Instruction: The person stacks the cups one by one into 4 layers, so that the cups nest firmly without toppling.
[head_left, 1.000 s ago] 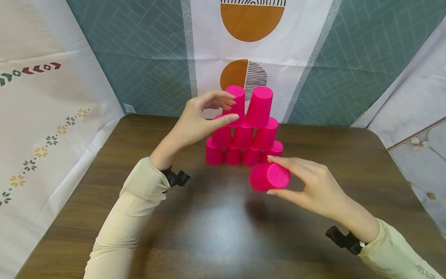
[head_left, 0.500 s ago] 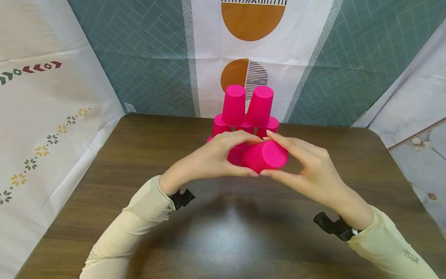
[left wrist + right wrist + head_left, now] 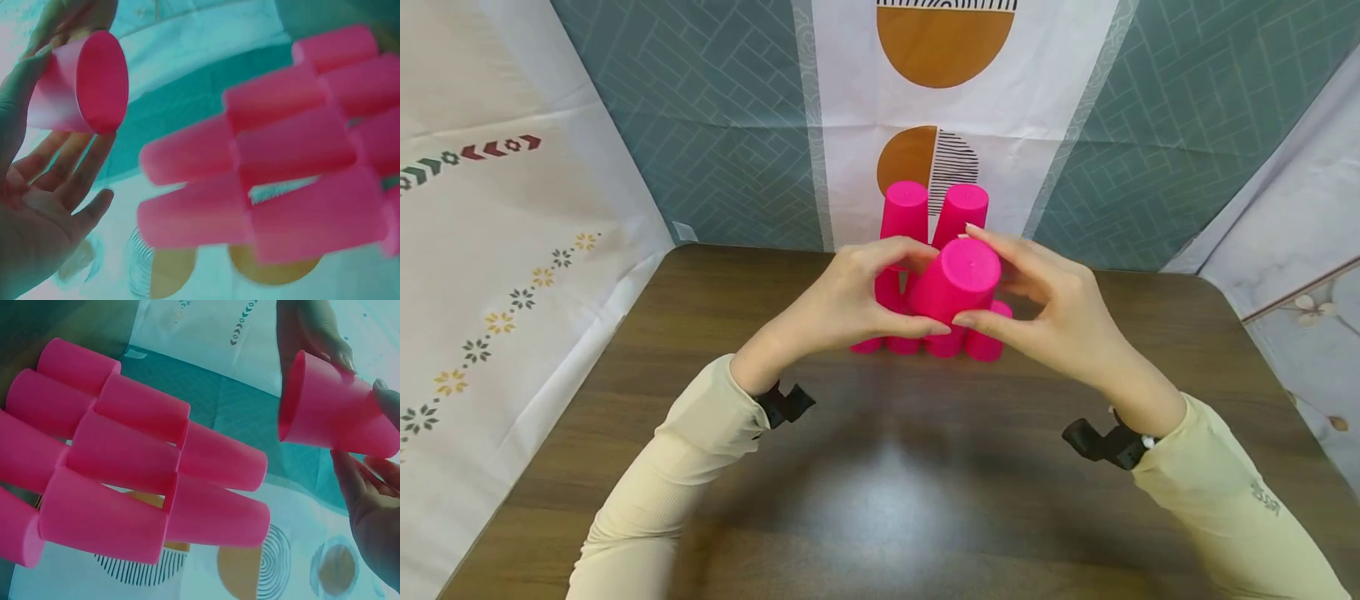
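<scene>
Both hands hold one pink cup (image 3: 958,279) upside down, tilted, in front of a pyramid of pink cups (image 3: 904,212). My left hand (image 3: 925,287) pinches its left side and my right hand (image 3: 992,275) pinches its right side, thumbs below and fingers above. The held cup hides the pyramid's middle rows; two top cups and the bottom row (image 3: 925,343) show. The left wrist view shows the cup (image 3: 75,84) in the fingers, apart from the stacked cups (image 3: 281,150). In the right wrist view the cup (image 3: 331,412) hangs beside the pyramid (image 3: 125,456) without touching it.
The pyramid stands at the far middle of a dark wooden table (image 3: 887,483). Patterned cloth walls close in the back (image 3: 940,100) and both sides. Bare tabletop lies in front of the hands and to either side of the stack.
The right hand lifted the cup from near the table. The left hand left the upper-left cup and took the other side. Both have raised it to the height of the pyramid's upper rows.
</scene>
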`<state>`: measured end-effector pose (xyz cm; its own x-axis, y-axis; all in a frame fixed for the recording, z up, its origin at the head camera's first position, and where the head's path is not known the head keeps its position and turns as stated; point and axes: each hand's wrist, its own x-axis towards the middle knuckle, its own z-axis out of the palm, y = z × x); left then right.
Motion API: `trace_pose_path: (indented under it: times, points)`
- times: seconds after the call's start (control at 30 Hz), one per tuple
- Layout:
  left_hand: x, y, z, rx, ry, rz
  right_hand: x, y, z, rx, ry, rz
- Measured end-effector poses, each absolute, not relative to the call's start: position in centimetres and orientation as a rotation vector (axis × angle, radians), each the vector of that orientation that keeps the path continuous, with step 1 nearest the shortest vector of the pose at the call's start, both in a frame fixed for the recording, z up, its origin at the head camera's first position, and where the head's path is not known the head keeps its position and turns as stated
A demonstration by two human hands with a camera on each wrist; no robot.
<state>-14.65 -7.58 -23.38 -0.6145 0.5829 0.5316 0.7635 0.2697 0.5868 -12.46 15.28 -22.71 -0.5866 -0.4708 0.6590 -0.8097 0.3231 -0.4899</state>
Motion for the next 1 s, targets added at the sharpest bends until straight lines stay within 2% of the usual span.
trace_pose_path:
  times: [0.3,0.5,0.73,0.87,1.0]
  points:
    - [-17.1,-7.7,-20.6,-1.117,-2.298,-1.228,-16.4,14.6,-20.1,1.136,-2.076,1.276]
    - [-19.0,-7.0,-19.0,-0.994,-2.310,-1.365,-18.6,14.1,-18.4,0.908,-2.154,1.474]
    - [-18.7,-6.4,-16.6,-0.850,-2.390,-1.411,-21.2,13.4,-17.1,0.774,-2.293,1.605]
    - [-19.1,-6.5,-16.3,-0.803,-2.438,-1.389,-22.0,13.2,-17.0,0.763,-2.348,1.585]
    - [-21.1,-6.5,-17.3,-0.794,-2.453,-1.418,-22.9,13.3,-17.2,0.751,-2.405,1.548]
